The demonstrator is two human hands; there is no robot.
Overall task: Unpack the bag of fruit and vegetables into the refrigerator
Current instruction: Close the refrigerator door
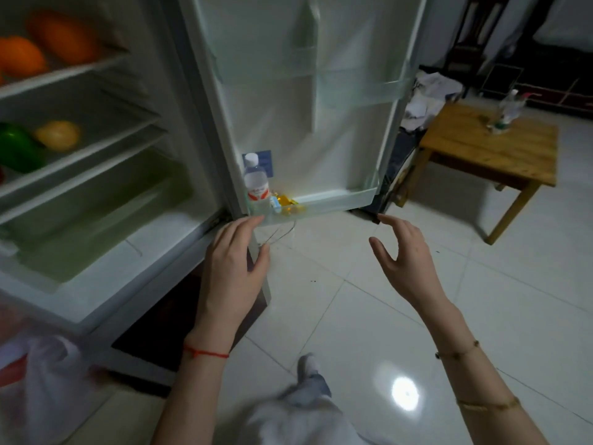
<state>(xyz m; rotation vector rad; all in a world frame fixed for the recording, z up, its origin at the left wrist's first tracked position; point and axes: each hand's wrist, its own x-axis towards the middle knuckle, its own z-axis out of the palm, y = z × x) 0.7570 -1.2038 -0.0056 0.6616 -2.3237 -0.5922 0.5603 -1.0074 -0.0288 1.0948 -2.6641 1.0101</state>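
Stocked white refrigerator (134, 175), left: orange fruits (22, 56), green pepper (16, 149), yellow lemon (57, 134) shelved. White plastic bag (45, 380), near left, contents unclear. Left hand (232, 271), right hand (407, 255): fingers relaxed, empty.

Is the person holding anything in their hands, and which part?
Nothing is held. The left hand and right hand are both empty, fingers relaxed, near the fridge door.
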